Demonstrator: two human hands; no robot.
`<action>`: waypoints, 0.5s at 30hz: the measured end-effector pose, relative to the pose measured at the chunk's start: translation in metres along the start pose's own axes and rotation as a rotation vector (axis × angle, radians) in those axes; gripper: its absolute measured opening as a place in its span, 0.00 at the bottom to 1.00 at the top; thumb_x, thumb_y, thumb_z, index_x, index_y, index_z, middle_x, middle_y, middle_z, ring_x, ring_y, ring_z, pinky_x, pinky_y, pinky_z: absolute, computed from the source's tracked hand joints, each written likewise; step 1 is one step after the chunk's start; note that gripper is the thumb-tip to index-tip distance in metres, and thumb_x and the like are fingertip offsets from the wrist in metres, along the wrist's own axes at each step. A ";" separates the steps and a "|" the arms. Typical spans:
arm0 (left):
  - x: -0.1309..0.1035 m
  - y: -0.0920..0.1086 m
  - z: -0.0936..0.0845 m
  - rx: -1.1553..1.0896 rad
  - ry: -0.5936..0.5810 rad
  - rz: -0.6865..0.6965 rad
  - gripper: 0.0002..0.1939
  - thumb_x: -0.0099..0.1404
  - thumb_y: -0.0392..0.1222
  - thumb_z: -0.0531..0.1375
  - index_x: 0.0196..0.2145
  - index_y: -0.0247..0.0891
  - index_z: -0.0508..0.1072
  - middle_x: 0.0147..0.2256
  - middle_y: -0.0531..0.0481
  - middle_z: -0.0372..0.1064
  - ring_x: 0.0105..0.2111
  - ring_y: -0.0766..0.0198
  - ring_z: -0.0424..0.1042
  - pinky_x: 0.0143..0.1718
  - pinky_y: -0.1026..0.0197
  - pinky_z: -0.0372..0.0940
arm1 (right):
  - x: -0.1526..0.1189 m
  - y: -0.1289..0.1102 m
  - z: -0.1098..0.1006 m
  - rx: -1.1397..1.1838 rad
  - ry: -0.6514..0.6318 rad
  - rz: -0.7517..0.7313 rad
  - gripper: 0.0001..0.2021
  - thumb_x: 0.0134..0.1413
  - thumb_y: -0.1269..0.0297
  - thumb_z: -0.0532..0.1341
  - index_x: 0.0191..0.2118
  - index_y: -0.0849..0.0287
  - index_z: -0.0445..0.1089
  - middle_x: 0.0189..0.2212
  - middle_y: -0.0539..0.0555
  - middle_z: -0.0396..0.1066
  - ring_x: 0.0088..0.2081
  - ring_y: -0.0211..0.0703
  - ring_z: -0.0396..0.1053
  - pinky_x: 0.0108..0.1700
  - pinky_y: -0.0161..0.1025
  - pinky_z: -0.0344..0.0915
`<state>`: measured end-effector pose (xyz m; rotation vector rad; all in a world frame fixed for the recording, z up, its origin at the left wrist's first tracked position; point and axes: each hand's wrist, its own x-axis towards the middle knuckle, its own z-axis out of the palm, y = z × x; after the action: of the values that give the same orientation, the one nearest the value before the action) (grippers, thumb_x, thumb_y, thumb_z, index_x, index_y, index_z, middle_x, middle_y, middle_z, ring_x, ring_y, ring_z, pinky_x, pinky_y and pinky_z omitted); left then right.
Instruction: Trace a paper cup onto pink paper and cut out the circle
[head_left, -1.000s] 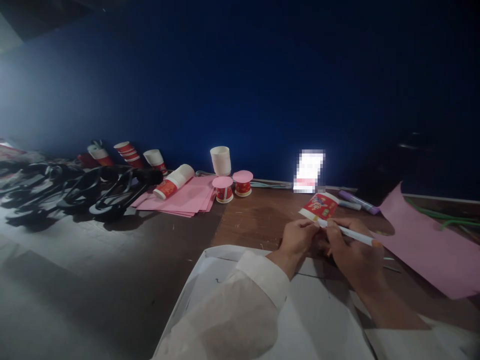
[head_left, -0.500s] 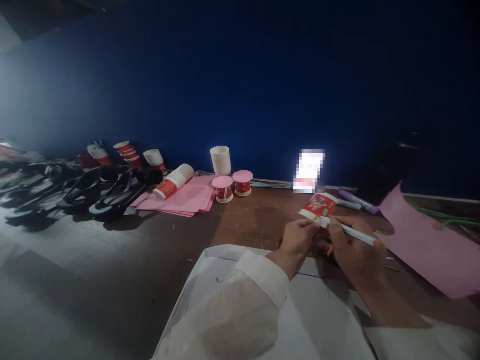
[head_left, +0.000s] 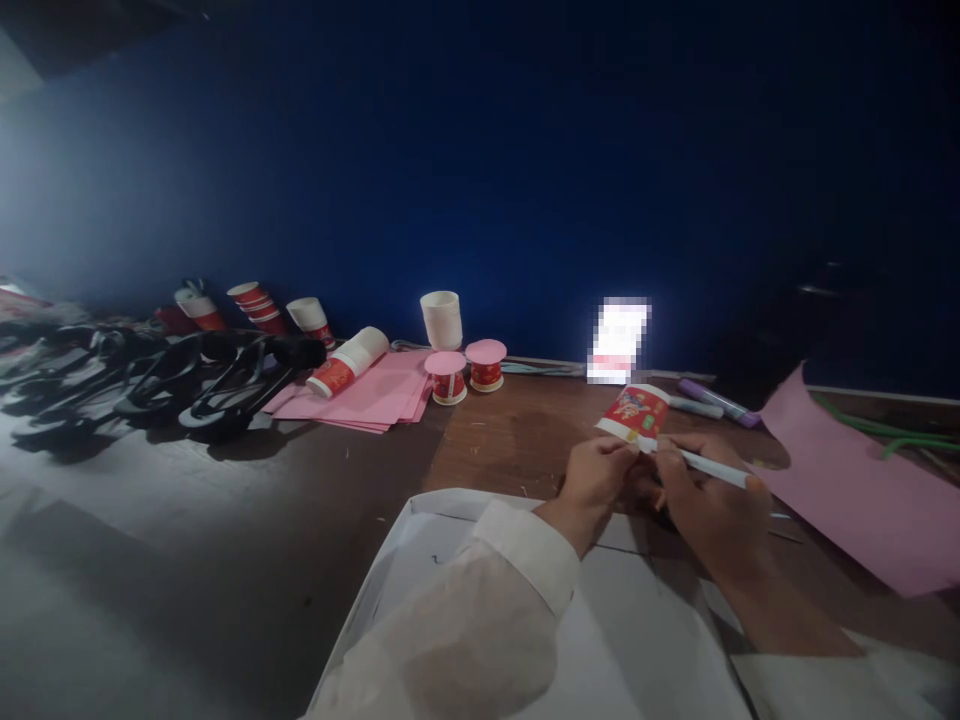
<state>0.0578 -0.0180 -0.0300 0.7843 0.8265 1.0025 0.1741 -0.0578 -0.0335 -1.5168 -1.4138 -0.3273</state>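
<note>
My left hand (head_left: 596,482) is closed on a red-and-white paper cup (head_left: 634,408), which is held tilted above the brown tabletop. In my right hand (head_left: 709,495) is a slim white marker (head_left: 718,470), gripped like a writing tool. Its tip end meets the cup's lower side, close to my left fingertips. What the tip touches exactly is too small to make out. Both hands sit close together, and some fingers are hidden behind the knuckles.
A white box lid (head_left: 450,510) lies under my forearms. On the right are a pink paper sheet (head_left: 862,490), a purple marker (head_left: 720,403) and green strips (head_left: 885,430). Two small cups with pink discs (head_left: 486,352), pink sheets (head_left: 397,395) and black sandals (head_left: 217,400) sit leftward. A lit screen (head_left: 619,340) stands behind.
The paper cup has shifted slightly left and turned a little. My right hand and the marker have barely moved.
</note>
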 end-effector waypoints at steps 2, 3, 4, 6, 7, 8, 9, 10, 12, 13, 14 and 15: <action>0.003 -0.003 -0.003 0.049 0.001 0.024 0.09 0.53 0.39 0.66 0.18 0.37 0.72 0.19 0.54 0.62 0.24 0.67 0.63 0.28 0.64 0.60 | 0.000 0.000 0.000 0.005 -0.020 0.017 0.12 0.62 0.54 0.60 0.35 0.56 0.75 0.31 0.55 0.79 0.33 0.48 0.76 0.38 0.42 0.67; 0.004 -0.005 -0.003 0.067 0.008 0.033 0.09 0.52 0.40 0.66 0.19 0.37 0.73 0.20 0.54 0.63 0.24 0.68 0.62 0.28 0.64 0.60 | 0.000 0.000 0.000 0.003 -0.031 0.029 0.12 0.62 0.54 0.60 0.35 0.55 0.75 0.31 0.55 0.79 0.33 0.48 0.76 0.38 0.42 0.67; 0.005 -0.006 -0.004 0.077 0.014 0.036 0.09 0.52 0.42 0.67 0.19 0.37 0.73 0.20 0.54 0.63 0.24 0.68 0.62 0.28 0.64 0.60 | 0.000 0.000 0.000 0.001 -0.040 0.042 0.12 0.62 0.54 0.60 0.35 0.55 0.76 0.31 0.55 0.79 0.33 0.48 0.76 0.37 0.42 0.67; 0.006 -0.007 -0.004 0.078 0.030 0.029 0.10 0.51 0.44 0.68 0.20 0.37 0.74 0.21 0.54 0.64 0.24 0.67 0.63 0.29 0.64 0.60 | 0.000 -0.001 0.000 -0.003 -0.056 0.072 0.13 0.61 0.53 0.60 0.34 0.55 0.76 0.30 0.55 0.79 0.32 0.48 0.76 0.36 0.42 0.66; 0.006 -0.008 -0.003 0.078 0.035 0.023 0.10 0.51 0.45 0.68 0.21 0.37 0.74 0.21 0.54 0.64 0.24 0.67 0.63 0.29 0.64 0.60 | 0.000 -0.002 0.000 -0.001 -0.064 0.085 0.13 0.61 0.53 0.60 0.33 0.55 0.76 0.30 0.55 0.78 0.32 0.48 0.75 0.36 0.42 0.66; 0.006 -0.008 -0.003 0.078 0.037 0.024 0.10 0.51 0.45 0.68 0.21 0.37 0.75 0.21 0.54 0.65 0.24 0.67 0.63 0.28 0.64 0.60 | 0.000 -0.002 0.000 0.002 -0.069 0.093 0.13 0.61 0.52 0.60 0.33 0.55 0.76 0.29 0.55 0.78 0.32 0.48 0.75 0.35 0.42 0.66; 0.007 -0.008 -0.003 0.079 0.035 0.029 0.10 0.51 0.44 0.68 0.21 0.37 0.75 0.21 0.53 0.65 0.23 0.67 0.63 0.28 0.64 0.60 | 0.000 -0.002 0.000 0.003 -0.073 0.096 0.14 0.61 0.52 0.60 0.33 0.55 0.76 0.29 0.55 0.78 0.31 0.48 0.75 0.35 0.42 0.66; 0.007 -0.008 -0.003 0.080 0.029 0.039 0.09 0.51 0.44 0.68 0.21 0.37 0.75 0.21 0.53 0.65 0.24 0.67 0.63 0.28 0.64 0.60 | 0.000 -0.002 0.000 0.001 -0.077 0.098 0.14 0.61 0.51 0.59 0.33 0.55 0.76 0.29 0.55 0.78 0.31 0.48 0.75 0.35 0.42 0.66; 0.007 -0.009 -0.004 0.088 0.020 0.057 0.10 0.51 0.44 0.68 0.20 0.37 0.75 0.21 0.53 0.66 0.24 0.67 0.64 0.28 0.64 0.60 | 0.000 -0.001 0.000 -0.010 -0.077 0.091 0.15 0.61 0.51 0.59 0.33 0.55 0.76 0.29 0.55 0.78 0.31 0.49 0.75 0.35 0.43 0.65; 0.008 -0.009 -0.004 0.095 0.024 0.061 0.10 0.51 0.44 0.68 0.20 0.37 0.75 0.21 0.52 0.66 0.25 0.66 0.64 0.28 0.64 0.61 | 0.000 -0.001 0.000 -0.017 -0.072 0.081 0.15 0.62 0.51 0.59 0.33 0.56 0.76 0.29 0.55 0.78 0.31 0.49 0.75 0.36 0.43 0.65; 0.008 -0.009 -0.005 0.100 0.027 0.058 0.10 0.51 0.44 0.68 0.21 0.37 0.76 0.20 0.53 0.66 0.25 0.66 0.65 0.29 0.64 0.62 | 0.000 -0.001 0.000 -0.023 -0.065 0.069 0.15 0.62 0.51 0.59 0.33 0.56 0.75 0.29 0.56 0.78 0.31 0.49 0.74 0.36 0.43 0.65; 0.008 -0.009 -0.005 0.103 0.029 0.053 0.09 0.52 0.44 0.68 0.21 0.37 0.76 0.20 0.53 0.66 0.26 0.65 0.66 0.30 0.63 0.63 | 0.000 0.000 0.000 -0.026 -0.062 0.058 0.15 0.62 0.51 0.59 0.33 0.56 0.75 0.30 0.56 0.78 0.31 0.49 0.74 0.36 0.43 0.65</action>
<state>0.0593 -0.0129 -0.0417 0.8851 0.8916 1.0266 0.1737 -0.0575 -0.0335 -1.5982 -1.4152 -0.2666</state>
